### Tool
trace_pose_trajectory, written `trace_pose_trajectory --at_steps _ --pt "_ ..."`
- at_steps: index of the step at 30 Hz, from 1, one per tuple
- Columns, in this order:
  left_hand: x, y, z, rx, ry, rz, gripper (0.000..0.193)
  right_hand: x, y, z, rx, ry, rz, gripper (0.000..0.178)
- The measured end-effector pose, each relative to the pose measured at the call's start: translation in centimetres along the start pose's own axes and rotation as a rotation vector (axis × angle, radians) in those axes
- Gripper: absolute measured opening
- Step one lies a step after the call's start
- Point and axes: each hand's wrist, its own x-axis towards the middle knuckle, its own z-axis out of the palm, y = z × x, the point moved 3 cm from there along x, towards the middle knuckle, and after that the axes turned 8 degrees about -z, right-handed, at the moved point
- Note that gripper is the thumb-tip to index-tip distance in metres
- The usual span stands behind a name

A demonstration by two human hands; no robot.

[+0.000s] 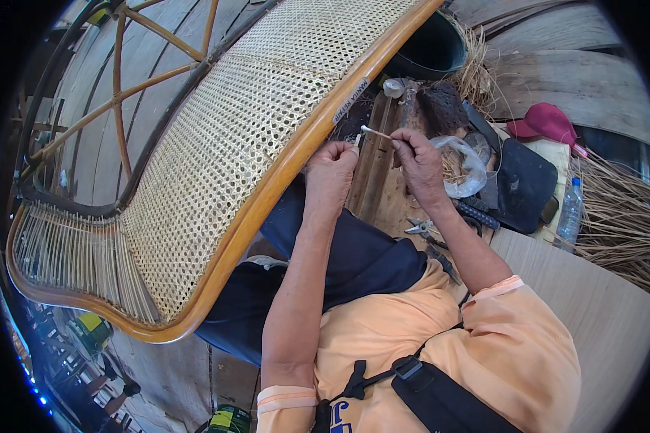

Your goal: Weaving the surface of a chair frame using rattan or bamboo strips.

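The thin stick (pixel 380 133) juts leftward from your right grip (pixel 420 164), its white tip (pixel 366 129) near your left grip (pixel 330 173). Your right fingers pinch its brown end; your left fingers bunch beside the wooden rim (pixel 280 172), whether around anything, I cannot tell.

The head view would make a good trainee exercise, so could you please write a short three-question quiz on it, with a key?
1. Which hand holds the thin white-tipped stick?
2. True or false: in the picture, the clear plastic bottle is to the right of the woven cane panel.
3. What colour is the cap: (a) green, (b) maroon or (c) yellow?

Key:
1. The right hand.
2. True.
3. (b) maroon.
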Motion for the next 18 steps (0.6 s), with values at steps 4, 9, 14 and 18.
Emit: trace_pose_trajectory --at_steps 4,9,14,18 --pt "0.0 0.2 0.1 -0.059 -0.021 -0.037 0.012 -0.4 0.3 0.2 0.082 -0.049 0.054 0.009" --pt "0.2 0.1 0.1 -0.116 -0.055 -0.072 0.012 -0.8 1.0 0.7 0.184 -0.043 0.159 0.01" --pt "0.4 -0.2 0.1 -0.133 -0.076 -0.074 0.01 -0.9 1.6 1.1 0.208 -0.073 0.211 0.012" --pt "0.4 -0.1 0.1 -0.121 -0.076 -0.077 0.01 -0.9 2.0 1.2 0.287 -0.041 0.231 0.013"
